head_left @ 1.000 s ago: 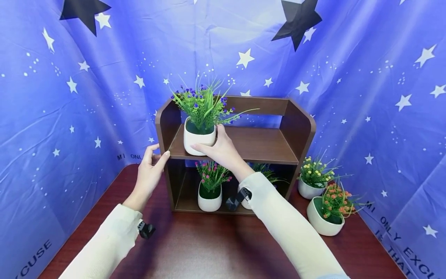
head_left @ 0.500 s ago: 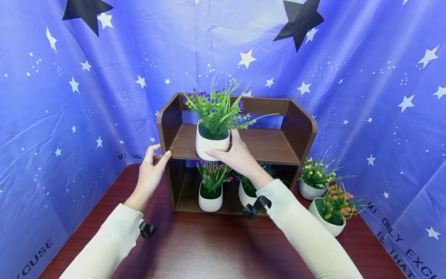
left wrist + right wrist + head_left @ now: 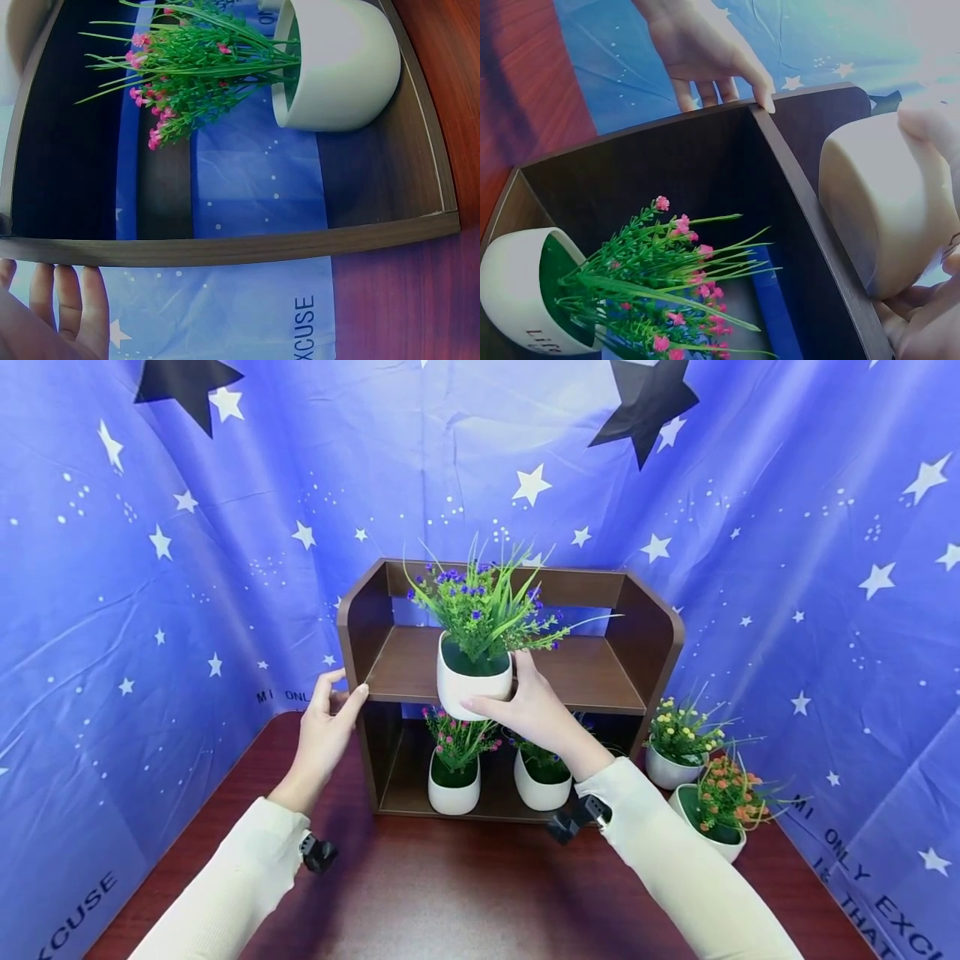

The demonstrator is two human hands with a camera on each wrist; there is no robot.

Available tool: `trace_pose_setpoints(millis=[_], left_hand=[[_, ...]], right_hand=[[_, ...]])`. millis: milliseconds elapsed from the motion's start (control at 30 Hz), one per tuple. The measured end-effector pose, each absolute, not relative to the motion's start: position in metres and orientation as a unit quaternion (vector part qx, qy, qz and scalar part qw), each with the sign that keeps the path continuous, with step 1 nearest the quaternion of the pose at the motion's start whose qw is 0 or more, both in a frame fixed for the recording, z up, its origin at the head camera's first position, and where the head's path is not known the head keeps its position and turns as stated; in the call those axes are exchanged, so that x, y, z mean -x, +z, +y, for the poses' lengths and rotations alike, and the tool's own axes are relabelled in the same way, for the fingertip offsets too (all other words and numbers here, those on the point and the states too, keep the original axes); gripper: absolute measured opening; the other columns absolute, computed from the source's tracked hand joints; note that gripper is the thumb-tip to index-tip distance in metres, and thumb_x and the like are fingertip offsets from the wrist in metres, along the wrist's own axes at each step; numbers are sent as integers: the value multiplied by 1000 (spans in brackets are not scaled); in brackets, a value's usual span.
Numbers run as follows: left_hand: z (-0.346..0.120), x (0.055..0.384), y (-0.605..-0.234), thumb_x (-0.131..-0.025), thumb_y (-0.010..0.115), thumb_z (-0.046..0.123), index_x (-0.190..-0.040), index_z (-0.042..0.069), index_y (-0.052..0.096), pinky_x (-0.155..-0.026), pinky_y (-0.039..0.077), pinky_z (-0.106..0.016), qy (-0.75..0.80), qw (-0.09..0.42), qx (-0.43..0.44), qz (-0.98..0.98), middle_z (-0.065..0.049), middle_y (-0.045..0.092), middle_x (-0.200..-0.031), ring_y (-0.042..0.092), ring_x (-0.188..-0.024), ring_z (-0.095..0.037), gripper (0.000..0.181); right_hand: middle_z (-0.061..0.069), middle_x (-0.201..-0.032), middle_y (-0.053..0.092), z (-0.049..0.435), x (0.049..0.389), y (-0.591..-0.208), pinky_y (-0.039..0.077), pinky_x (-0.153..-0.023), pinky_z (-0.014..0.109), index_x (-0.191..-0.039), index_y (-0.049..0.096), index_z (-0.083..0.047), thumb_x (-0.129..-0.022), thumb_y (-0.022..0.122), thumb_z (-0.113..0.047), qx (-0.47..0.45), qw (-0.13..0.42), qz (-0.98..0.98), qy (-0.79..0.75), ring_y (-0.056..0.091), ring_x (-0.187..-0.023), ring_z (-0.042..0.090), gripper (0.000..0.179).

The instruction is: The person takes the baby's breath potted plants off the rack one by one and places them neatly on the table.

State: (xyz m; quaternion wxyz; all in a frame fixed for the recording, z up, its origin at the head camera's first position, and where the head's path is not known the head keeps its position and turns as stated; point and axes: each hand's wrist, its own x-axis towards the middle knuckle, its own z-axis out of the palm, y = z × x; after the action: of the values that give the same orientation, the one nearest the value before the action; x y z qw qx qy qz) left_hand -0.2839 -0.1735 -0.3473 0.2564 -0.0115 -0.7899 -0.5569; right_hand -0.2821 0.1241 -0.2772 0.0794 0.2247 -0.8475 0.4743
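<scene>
My right hand [image 3: 536, 702] grips a white pot [image 3: 468, 689] with purple flowers and long green blades, thumb across its front. The pot is at the front edge of the upper board of a brown two-tier shelf [image 3: 577, 672]. Its base shows below that edge in the head view; whether it touches the board I cannot tell. At the shelf's left side panel, my left hand [image 3: 318, 735] rests straight fingers [image 3: 94, 307] on the outside, with the thumb on the front edge. A pink-flowered pot [image 3: 453, 785] and another white pot [image 3: 542, 785] stand on the lower tier.
Right of the shelf, on the dark red table [image 3: 420, 893], stand a yellow-flowered pot [image 3: 672, 768] and an orange-flowered pot [image 3: 708, 827]. A blue star-printed cloth [image 3: 225, 568] hangs behind and on both sides.
My right hand has moved the purple-flowered pot rightward and toward me, from above the upper board's left part to its front edge. My left hand has stayed on the side panel.
</scene>
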Motion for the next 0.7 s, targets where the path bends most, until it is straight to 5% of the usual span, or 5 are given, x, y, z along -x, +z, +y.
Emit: trace_pose_setpoints(millis=[700], left_hand=[[-173,283,-346,-98,66,36,-134,17,55,-68,48,-25,-557,260,10,-789,-11,65,-99,58,-73,-15,42]], right_hand=[[10,-132,44,154,249,-283,45,-99,52,-137,40,-7,-81,81,-48,-237,64,-874,420,49,-123,26,81]])
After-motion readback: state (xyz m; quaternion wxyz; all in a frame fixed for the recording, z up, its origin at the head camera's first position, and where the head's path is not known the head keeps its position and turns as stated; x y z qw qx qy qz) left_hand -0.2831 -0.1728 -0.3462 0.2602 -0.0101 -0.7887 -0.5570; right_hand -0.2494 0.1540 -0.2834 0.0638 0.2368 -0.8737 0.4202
